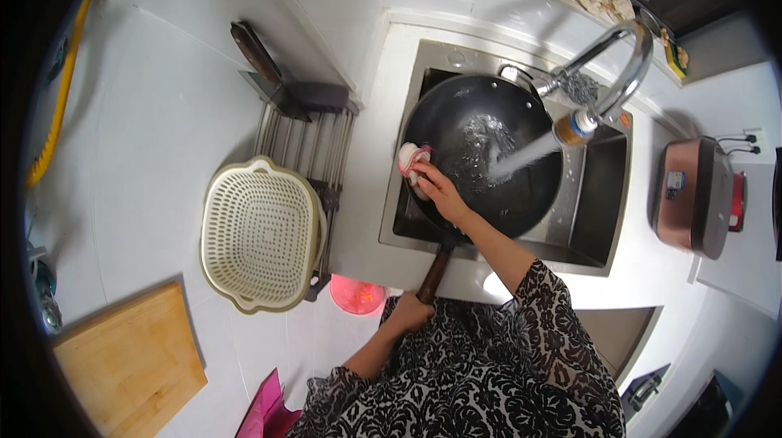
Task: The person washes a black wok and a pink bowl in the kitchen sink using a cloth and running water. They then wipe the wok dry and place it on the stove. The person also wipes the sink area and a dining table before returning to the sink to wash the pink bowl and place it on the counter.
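A large black wok (452, 108) rests over the stainless steel sink (602, 194). My left hand (410, 314) grips its brown wooden handle (435, 275) near the counter's front edge. At the wok's left rim, my right hand (441, 191) holds a crumpled white and pink cloth (413, 157) against the rim. A chrome gooseneck faucet (638, 53) with a brown and white spout filter (574, 127) pours a stream of water into the wok. Water pools and ripples in the middle of the wok.
A cream plastic colander (263, 233) sits left on a metal rack (305, 145), below a cleaver (269, 81). A wooden cutting board (131, 365) and a pink bin (357, 296) lie lower left. A steel scrubber (579, 88) sits behind the wok; a brown appliance (690, 197) stands right.
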Available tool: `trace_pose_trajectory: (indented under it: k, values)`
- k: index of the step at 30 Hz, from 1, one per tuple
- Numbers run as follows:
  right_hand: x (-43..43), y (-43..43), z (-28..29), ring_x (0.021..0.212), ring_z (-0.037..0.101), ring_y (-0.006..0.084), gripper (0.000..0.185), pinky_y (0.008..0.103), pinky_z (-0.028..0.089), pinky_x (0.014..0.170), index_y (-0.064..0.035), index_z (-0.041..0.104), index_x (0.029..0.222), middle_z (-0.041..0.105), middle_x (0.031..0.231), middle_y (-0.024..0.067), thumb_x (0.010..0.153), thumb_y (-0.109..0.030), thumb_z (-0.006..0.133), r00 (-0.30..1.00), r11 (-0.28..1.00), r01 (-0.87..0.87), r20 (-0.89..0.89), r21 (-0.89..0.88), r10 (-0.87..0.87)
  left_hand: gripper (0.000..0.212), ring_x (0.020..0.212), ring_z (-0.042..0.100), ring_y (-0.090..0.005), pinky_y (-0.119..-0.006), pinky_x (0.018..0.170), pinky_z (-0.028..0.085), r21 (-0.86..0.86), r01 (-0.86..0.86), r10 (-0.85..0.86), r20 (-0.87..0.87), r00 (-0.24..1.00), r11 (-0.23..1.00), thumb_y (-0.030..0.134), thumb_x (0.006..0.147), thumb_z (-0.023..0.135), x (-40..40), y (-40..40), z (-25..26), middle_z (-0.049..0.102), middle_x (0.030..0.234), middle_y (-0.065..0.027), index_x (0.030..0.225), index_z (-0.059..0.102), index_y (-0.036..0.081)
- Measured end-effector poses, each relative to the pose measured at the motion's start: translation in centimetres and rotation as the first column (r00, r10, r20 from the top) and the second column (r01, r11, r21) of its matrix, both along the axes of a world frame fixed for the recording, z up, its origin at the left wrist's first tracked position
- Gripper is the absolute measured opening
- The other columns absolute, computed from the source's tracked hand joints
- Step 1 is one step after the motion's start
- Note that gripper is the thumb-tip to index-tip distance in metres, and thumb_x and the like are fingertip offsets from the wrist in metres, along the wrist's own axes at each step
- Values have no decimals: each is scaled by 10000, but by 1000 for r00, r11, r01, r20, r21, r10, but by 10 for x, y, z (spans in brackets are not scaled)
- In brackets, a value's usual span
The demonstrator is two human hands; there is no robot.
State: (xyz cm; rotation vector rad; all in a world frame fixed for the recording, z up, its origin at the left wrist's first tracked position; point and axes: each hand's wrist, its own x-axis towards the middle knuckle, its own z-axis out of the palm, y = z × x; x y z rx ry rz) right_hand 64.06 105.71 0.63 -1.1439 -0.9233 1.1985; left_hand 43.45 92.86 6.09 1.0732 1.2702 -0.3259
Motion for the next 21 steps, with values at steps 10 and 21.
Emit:
trace_pose_trajectory:
  k: [10, 21]
  values:
    - [23, -68, 49, 755, 496, 229, 178, 307, 411, 676, -41, 519, 642, 513, 790, 67, 657, -73, 694, 872, 983, -178, 456, -40, 177, 166, 338, 427, -152, -300, 319, 318, -103, -109, 115, 58, 992, 989, 41, 657, 613, 6, 2, 6, 453, 455, -61, 576, 476, -1]
    - [139, -153, 77, 973, 525, 239, 148, 395, 345, 914, -124, 630, 785, 617, 892, 35, 673, -218, 653, 426, 943, -312, 871, -113, 245, 198, 307, 366, -126, -282, 299, 258, -202, -190, 203, 42, 978, 961, -19, 675, 630, 12, 4, 20, 421, 443, -36, 668, 440, 35]
